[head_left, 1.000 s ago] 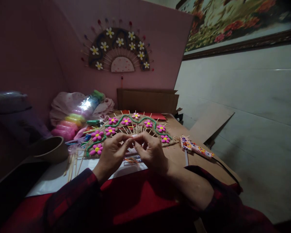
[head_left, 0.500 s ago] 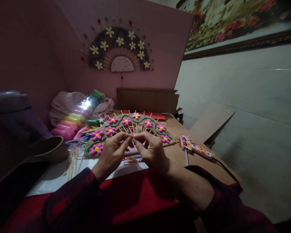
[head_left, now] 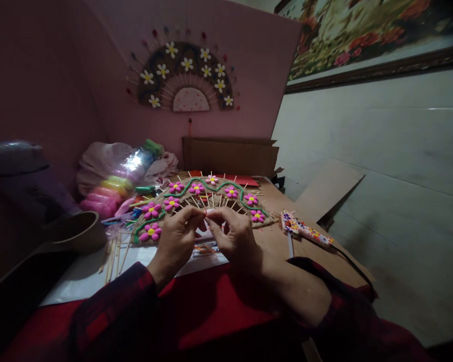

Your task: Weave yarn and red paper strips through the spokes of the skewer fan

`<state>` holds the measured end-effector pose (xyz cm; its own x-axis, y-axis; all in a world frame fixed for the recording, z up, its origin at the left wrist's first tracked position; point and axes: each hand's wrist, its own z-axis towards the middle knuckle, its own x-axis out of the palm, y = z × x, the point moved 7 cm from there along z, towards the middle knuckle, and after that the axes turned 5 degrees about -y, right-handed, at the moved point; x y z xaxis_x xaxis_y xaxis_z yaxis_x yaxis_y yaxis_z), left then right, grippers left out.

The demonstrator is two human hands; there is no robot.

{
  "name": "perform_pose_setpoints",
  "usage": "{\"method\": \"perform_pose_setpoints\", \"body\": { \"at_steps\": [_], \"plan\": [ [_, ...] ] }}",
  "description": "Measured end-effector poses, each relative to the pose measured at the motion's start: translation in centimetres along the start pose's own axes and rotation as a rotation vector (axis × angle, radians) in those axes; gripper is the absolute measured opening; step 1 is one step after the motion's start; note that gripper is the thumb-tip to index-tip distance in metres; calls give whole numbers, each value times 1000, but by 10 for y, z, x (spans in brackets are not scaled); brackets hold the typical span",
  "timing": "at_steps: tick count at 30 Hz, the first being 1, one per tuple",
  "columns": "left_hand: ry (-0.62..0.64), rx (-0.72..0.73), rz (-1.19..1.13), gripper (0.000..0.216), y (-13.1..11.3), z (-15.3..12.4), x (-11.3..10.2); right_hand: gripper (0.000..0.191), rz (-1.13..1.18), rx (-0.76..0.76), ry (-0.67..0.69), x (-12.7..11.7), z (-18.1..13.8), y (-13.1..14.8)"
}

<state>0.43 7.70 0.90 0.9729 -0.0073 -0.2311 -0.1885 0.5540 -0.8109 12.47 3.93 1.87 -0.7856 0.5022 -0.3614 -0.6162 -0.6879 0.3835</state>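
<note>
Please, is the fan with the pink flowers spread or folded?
Spread: the fan forms a wide arch, its pink flowers spaced along it. The left hand and right hand hide part of it.

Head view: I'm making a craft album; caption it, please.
Left hand and right hand pinch a small red piece before a pink-flowered fan.

Framed picture (head_left: 377, 42) on pale wall (head_left: 400, 136); brown pot (head_left: 91, 234) left.

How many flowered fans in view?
2: white-flowered fan up on the pink panel; pink-flowered fan lower down, partly behind the left hand and right hand. No third visible.
</note>
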Motion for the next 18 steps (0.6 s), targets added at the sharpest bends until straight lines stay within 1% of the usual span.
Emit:
{"method": "perform_pose_setpoints", "body": {
  "at_steps": [5,10,14,18],
  "plan": [
    [-43,50,85,13,-1,-1,-1,8,43,27,-19,1,0,0],
    [-75,62,85,12,-1,-2,-1,6,109,140,-4,6,-1,-8],
    [-82,-19,-24,9,3,-1,-2,6,154,169,8,9,-1,-12],
    [-63,-75,-107,9,4,-1,-2,6,132,141,-13,7,0,-10]
  ]
}}
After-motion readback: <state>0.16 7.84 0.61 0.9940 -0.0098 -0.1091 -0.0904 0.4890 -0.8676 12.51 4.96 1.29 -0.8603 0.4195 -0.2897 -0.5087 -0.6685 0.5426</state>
